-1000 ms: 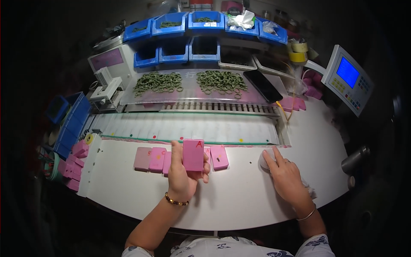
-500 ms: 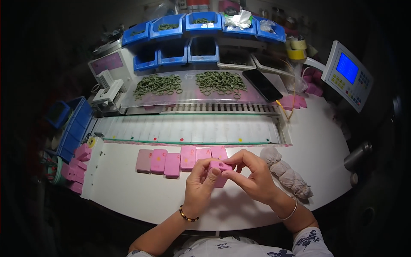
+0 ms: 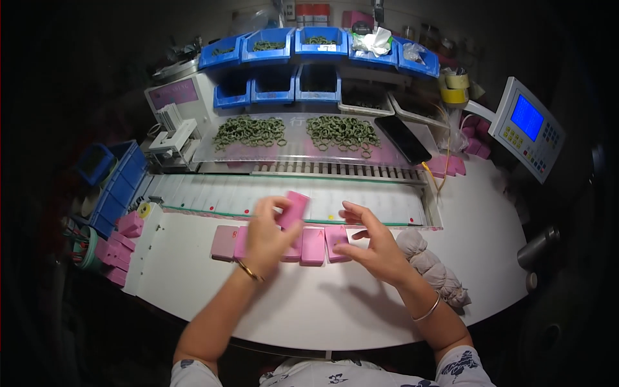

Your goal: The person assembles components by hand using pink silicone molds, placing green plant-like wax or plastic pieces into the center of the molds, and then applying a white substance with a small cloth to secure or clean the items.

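My left hand (image 3: pixel 265 244), slightly smeared by motion, is closed round a pink block (image 3: pixel 296 208) and holds it up over the near edge of the white slatted conveyor (image 3: pixel 251 190). On the white table (image 3: pixel 193 284) in front of the conveyor lies a row of similar pink blocks with small red marks, such as one pink block (image 3: pixel 313 250) near the row's right end. A duller block (image 3: pixel 224 243) lies at the left end. Fingers apart and holding nothing, my right hand (image 3: pixel 373 250) hovers by the rightmost block (image 3: pixel 335 240), partly overlapping it. My left hand hides the row's middle.
A twisted grey cloth (image 3: pixel 438 274) lies right of my right hand. Piles of green rings (image 3: pixel 248 133) and a phone (image 3: pixel 402 140) rest on a clear shelf. Blue bins (image 3: pixel 267 46) stand behind. A control panel (image 3: pixel 527 129) is at right, more pink blocks (image 3: pixel 116 251) at left.
My hands have parted. The left one has carried the pink block up and to the left, toward the conveyor; the right one has let go and opened. The conveyor's coloured dots have shifted.
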### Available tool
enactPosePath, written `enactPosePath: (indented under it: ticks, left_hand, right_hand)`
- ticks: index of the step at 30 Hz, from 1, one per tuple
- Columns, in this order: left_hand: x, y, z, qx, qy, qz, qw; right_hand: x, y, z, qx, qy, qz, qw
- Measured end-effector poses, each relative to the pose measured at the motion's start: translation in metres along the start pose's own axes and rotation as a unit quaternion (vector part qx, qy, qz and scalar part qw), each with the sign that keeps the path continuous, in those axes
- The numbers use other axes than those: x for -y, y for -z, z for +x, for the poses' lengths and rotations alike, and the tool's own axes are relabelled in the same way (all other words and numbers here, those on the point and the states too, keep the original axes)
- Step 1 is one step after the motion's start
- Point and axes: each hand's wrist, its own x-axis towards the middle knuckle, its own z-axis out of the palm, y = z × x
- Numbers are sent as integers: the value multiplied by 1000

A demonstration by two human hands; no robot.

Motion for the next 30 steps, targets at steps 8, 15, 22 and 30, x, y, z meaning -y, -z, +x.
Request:
enactPosePath:
  ticks: [8,15,22,30]
  left_hand:
    - [85,35,55,-35,44,223,973]
    - [51,0,54,-96,-82,222,967]
    - [-43,-41,2,376,191,-526,738]
    - [-55,-52,-14,256,65,-380,887]
  right_hand:
    - [-32,-2,3,146,39,-180,972]
    - [-17,8,-4,57,83,-241,965]
    - [14,27,-7,-65,177,-113,976]
    - [2,24,-10,-4,90,-13,996]
